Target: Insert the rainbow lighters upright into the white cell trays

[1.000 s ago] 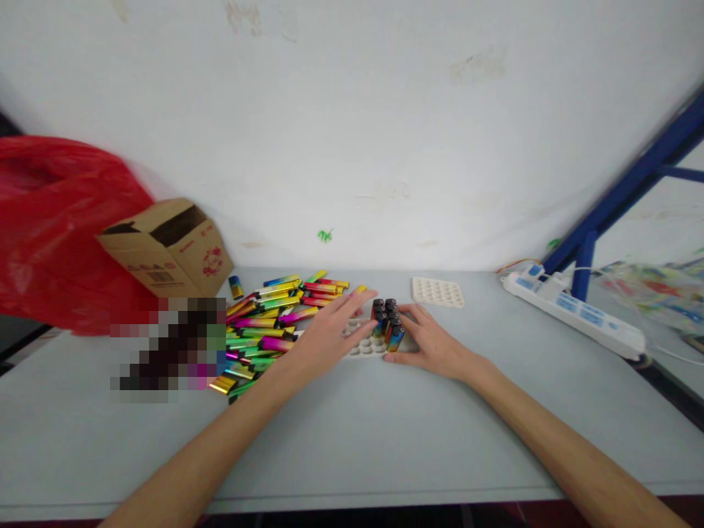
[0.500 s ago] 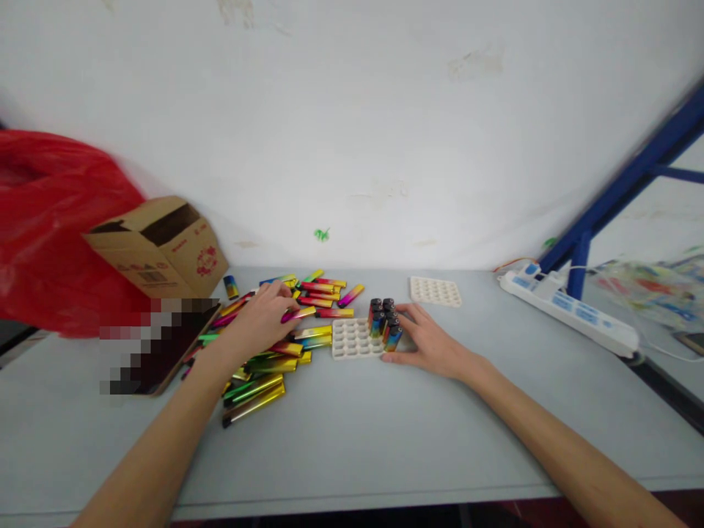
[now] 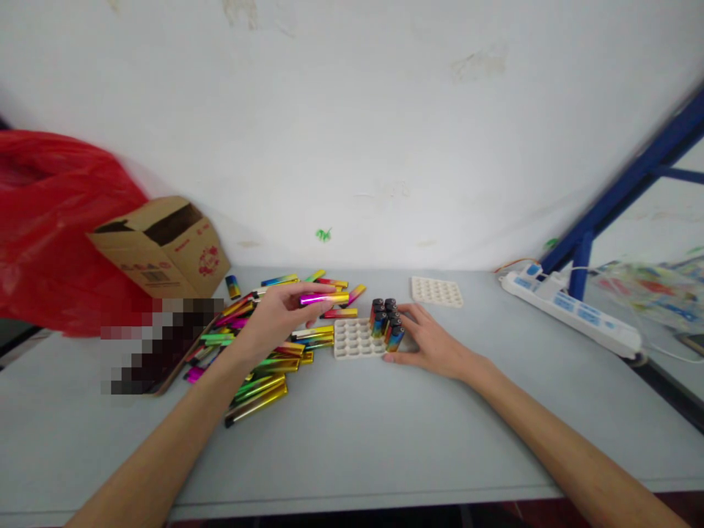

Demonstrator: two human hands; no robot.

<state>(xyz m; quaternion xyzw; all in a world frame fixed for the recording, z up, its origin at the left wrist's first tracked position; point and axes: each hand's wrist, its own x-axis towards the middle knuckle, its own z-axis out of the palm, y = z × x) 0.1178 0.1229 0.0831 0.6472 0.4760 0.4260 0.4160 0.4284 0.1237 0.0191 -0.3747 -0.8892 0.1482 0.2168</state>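
My left hand point(image 3: 289, 312) is raised just over a loose pile of lighters point(image 3: 258, 392). Between its thumb and fingers it grips a shiny purple and yellow lighter point(image 3: 324, 299), tilted nearly level, end toward the tray. A white tray point(image 3: 352, 341) with rows of small pockets lies in the middle. Several multicoloured lighters with black tops point(image 3: 391, 323) stand upright in its right columns, and the left pockets hold nothing. My right hand point(image 3: 432, 341) clasps the tray's right edge, thumb at the near corner and fingers behind, against the standing lighters.
A second white tray point(image 3: 437, 291) lies near the wall. At left are a cardboard box point(image 3: 181, 257), a red plastic bag point(image 3: 60, 235) and a pixelated dark object point(image 3: 170, 352). A white power strip point(image 3: 572, 312) runs along the right, beside a blue frame point(image 3: 632, 194).
My left hand has lifted the purple and yellow lighter from the pile and moved right with it, toward the tray. My right hand stays at the tray's right edge.
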